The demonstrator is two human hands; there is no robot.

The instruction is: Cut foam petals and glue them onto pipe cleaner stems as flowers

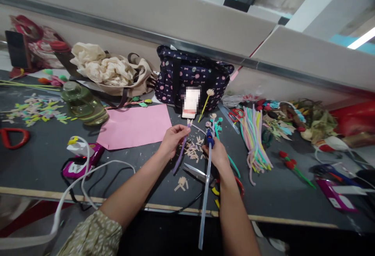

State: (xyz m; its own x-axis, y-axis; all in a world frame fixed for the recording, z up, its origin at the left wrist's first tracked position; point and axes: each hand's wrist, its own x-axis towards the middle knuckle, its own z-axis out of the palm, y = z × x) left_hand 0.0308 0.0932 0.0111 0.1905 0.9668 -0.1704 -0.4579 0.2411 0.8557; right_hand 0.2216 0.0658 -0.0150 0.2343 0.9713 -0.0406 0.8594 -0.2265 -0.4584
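Note:
My left hand (173, 140) is closed in a pinch on a purple pipe-cleaner stem (180, 156), with small pale petal pieces (189, 124) at its top. In my right hand (218, 155) is a blue glue gun (209, 135), seen from behind. A long translucent glue stick (206, 197) runs out of its back toward me. Short beige pipe-cleaner pieces (191, 151) lie between my hands, and a smaller heap (182, 183) sits nearer the edge. Open scissors (197, 173) rest partly under my right forearm. Teal and pale flowers (216, 125) show just past the glue gun.
A phone (191, 103) leans on a dark patterned bag (191, 72), beside a yellow-stemmed flower (206, 101). Pink paper (137, 127), a green bottle (84, 103) and a magenta device (83, 162) with a white cable are left. A pipe-cleaner bundle (254, 138) lies right.

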